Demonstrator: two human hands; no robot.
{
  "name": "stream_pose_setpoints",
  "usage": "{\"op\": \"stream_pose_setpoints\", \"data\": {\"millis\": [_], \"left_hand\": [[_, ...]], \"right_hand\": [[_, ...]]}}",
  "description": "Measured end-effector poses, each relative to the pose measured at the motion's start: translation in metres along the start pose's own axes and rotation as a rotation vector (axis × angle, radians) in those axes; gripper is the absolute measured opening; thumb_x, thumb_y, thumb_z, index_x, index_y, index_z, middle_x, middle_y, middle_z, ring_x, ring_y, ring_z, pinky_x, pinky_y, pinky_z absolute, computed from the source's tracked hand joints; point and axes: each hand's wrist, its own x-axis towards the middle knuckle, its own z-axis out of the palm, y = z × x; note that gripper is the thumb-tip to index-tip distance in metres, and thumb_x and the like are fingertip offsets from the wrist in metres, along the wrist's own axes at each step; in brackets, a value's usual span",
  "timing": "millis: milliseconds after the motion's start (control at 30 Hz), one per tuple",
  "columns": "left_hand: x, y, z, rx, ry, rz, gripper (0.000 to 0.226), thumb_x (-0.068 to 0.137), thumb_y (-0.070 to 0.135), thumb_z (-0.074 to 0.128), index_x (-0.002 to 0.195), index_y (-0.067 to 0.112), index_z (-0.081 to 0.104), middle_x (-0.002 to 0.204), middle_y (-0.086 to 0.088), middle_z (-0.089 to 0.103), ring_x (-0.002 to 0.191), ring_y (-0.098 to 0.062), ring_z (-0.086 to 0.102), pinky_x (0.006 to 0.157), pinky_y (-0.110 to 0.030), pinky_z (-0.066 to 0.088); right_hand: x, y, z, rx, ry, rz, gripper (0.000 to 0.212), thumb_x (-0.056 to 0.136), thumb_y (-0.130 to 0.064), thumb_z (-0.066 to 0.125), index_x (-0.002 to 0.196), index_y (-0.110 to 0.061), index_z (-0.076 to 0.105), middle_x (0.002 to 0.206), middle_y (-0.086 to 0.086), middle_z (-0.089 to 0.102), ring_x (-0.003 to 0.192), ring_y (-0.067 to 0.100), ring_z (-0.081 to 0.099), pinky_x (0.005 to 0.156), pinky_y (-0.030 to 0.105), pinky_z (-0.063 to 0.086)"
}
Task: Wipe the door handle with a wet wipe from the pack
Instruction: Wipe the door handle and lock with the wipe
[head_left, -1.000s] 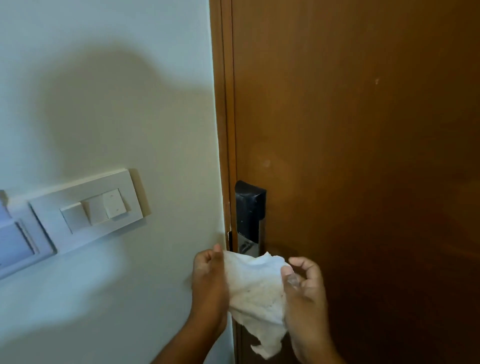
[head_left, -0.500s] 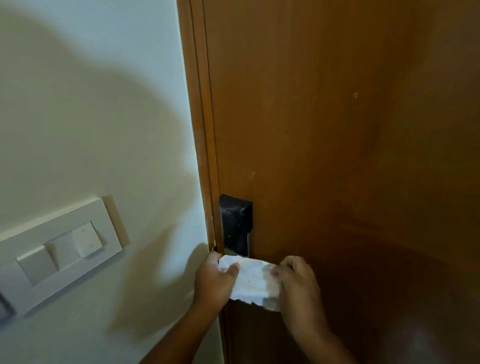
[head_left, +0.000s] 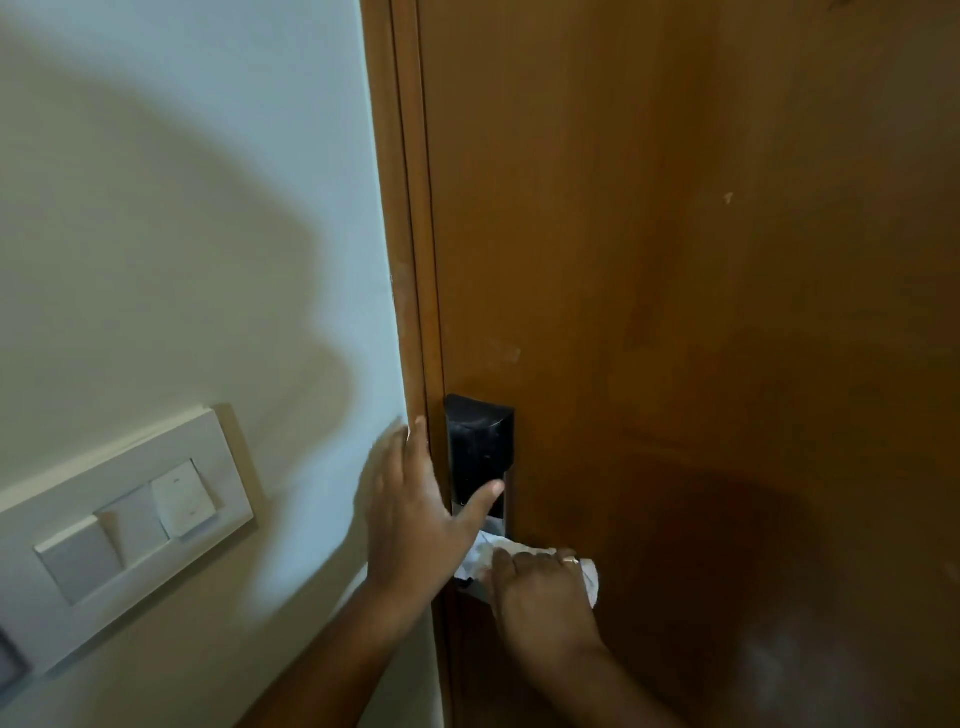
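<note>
A white wet wipe (head_left: 589, 578) is wrapped over the door handle, which is hidden under it and under my right hand (head_left: 540, 597). That hand is closed around the wipe and the handle, low on the brown door. Above it stands the black lock plate (head_left: 479, 441). My left hand (head_left: 415, 514) is flat and spread, its fingers lying on the door frame and the wall's edge, its thumb reaching across the lower part of the lock plate. It holds nothing. The wipe pack is not in view.
The brown wooden door (head_left: 701, 312) fills the right half. Its frame (head_left: 405, 234) runs down the middle. On the pale wall to the left sits a white switch panel (head_left: 130, 514). Shadows of my arms fall on the wall and door.
My left hand has let go of the wipe and moved up against the door frame. My right hand has closed the wipe over the handle. The camera has moved closer.
</note>
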Motion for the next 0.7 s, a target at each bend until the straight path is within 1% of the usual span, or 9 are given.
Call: {"op": "stream_pose_setpoints", "data": {"millis": [100, 200, 267, 367, 467, 533, 600, 633, 700], "left_hand": [[0.039, 0.027, -0.01, 0.101, 0.086, 0.185, 0.106, 0.076, 0.089, 0.031, 0.156, 0.026, 0.002, 0.168, -0.008, 0.006, 0.155, -0.028, 0.003, 0.116, -0.047, 0.009], [0.079, 0.053, -0.01, 0.201, 0.132, 0.372, 0.104, 0.08, 0.087, 0.029, 0.157, 0.023, 0.0, 0.168, -0.012, -0.001, 0.155, -0.032, -0.005, 0.118, -0.05, 0.0], [0.097, 0.066, -0.005, 0.271, 0.157, 0.497, 0.102, 0.082, 0.084, 0.029, 0.158, 0.019, 0.005, 0.168, -0.016, 0.003, 0.155, -0.035, -0.002, 0.121, -0.052, 0.001], [0.113, 0.071, 0.004, 0.331, 0.191, 0.609, 0.102, 0.084, 0.082, 0.032, 0.157, 0.016, 0.007, 0.166, -0.021, 0.009, 0.154, -0.037, 0.003, 0.123, -0.052, 0.003], [0.122, 0.064, 0.012, 0.324, 0.222, 0.659, 0.103, 0.083, 0.083, 0.032, 0.156, 0.016, 0.004, 0.165, -0.022, 0.012, 0.154, -0.037, 0.005, 0.124, -0.055, 0.007], [0.126, 0.061, 0.016, 0.306, 0.243, 0.674, 0.103, 0.083, 0.083, 0.033, 0.156, 0.016, 0.005, 0.165, -0.022, 0.014, 0.153, -0.038, 0.007, 0.124, -0.057, 0.009], [0.128, 0.06, 0.019, 0.284, 0.258, 0.68, 0.104, 0.083, 0.083, 0.034, 0.157, 0.017, 0.005, 0.165, -0.022, 0.014, 0.154, -0.037, 0.007, 0.124, -0.056, 0.006], [0.129, 0.061, 0.02, 0.279, 0.265, 0.68, 0.104, 0.082, 0.083, 0.035, 0.157, 0.017, 0.006, 0.165, -0.021, 0.014, 0.154, -0.037, 0.006, 0.124, -0.056, 0.004], [0.13, 0.06, 0.021, 0.265, 0.28, 0.684, 0.104, 0.082, 0.084, 0.036, 0.157, 0.018, 0.008, 0.165, -0.021, 0.015, 0.154, -0.036, 0.006, 0.124, -0.054, 0.002]], "right_hand": [[0.017, -0.025, -0.004, 0.149, -0.034, 0.052, 0.01, 0.083, -0.021, 0.062, 0.086, -0.014, 0.069, 0.08, 0.01, 0.073, 0.07, 0.029, 0.07, 0.075, 0.042, 0.055], [0.031, -0.044, 0.002, 0.171, -0.002, 0.096, 0.022, 0.051, -0.018, 0.086, 0.05, -0.011, 0.065, 0.042, 0.005, 0.061, 0.034, 0.019, 0.058, 0.043, 0.023, 0.05], [0.029, -0.048, 0.006, 0.108, 0.063, 0.079, 0.027, 0.043, -0.024, 0.09, 0.05, -0.012, 0.068, 0.038, 0.004, 0.059, 0.03, 0.017, 0.055, 0.038, 0.022, 0.046], [0.014, -0.033, 0.02, -0.008, 0.137, -0.008, 0.032, 0.063, -0.029, 0.076, 0.089, -0.01, 0.078, 0.067, 0.009, 0.073, 0.053, 0.022, 0.068, 0.049, 0.032, 0.057], [-0.014, 0.01, 0.043, -0.149, 0.308, -0.264, 0.036, 0.084, -0.021, 0.047, 0.11, -0.011, 0.069, 0.1, 0.012, 0.073, 0.09, 0.028, 0.071, 0.075, 0.041, 0.061], [-0.013, 0.022, 0.051, -0.178, 0.274, -0.367, 0.03, 0.087, -0.023, 0.048, 0.108, -0.018, 0.069, 0.106, 0.003, 0.072, 0.103, 0.023, 0.067, 0.087, 0.038, 0.058], [-0.005, 0.027, 0.027, -0.058, 0.161, -0.026, 0.018, 0.077, -0.035, 0.058, 0.085, -0.032, 0.074, 0.089, -0.012, 0.074, 0.088, 0.008, 0.071, 0.079, 0.023, 0.058], [-0.001, 0.028, 0.017, 0.013, 0.149, 0.054, 0.011, 0.074, -0.034, 0.063, 0.078, -0.032, 0.073, 0.083, -0.012, 0.074, 0.084, 0.007, 0.071, 0.077, 0.022, 0.058], [0.006, 0.035, 0.037, -0.104, 0.305, -0.357, 0.013, 0.085, -0.023, 0.058, 0.093, -0.021, 0.068, 0.097, -0.001, 0.072, 0.103, 0.022, 0.065, 0.089, 0.037, 0.056]]}}
